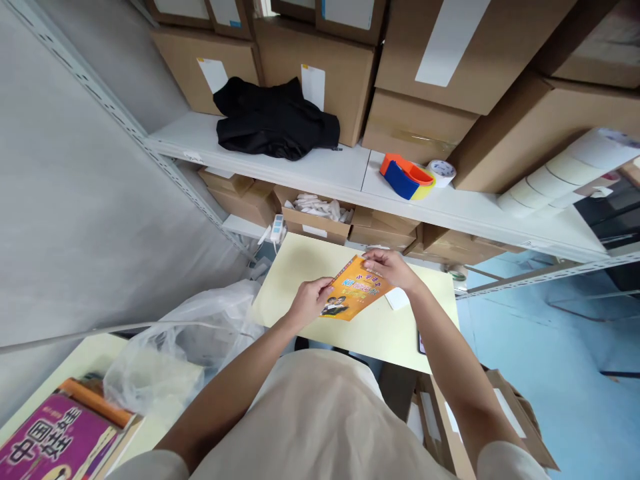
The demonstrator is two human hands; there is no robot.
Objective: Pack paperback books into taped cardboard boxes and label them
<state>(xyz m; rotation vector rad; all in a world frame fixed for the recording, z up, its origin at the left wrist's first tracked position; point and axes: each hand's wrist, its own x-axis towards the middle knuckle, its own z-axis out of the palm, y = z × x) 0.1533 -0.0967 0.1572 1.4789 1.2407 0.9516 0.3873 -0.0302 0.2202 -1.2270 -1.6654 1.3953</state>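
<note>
Book (pixel 356 300) held cover-up above table (pixel 295 263); contact with tabletop can't be told. Left side pinched by left hand (pixel 311 303), far edge by right hand (pixel 394 268), fingers curled in on both; presumably gripped so the cover is kept steady and readable. Bare tabletop available leftward; right side partly taken by card (pixel 399 299). Far side bounded by shelf (pixel 345 167).
</note>
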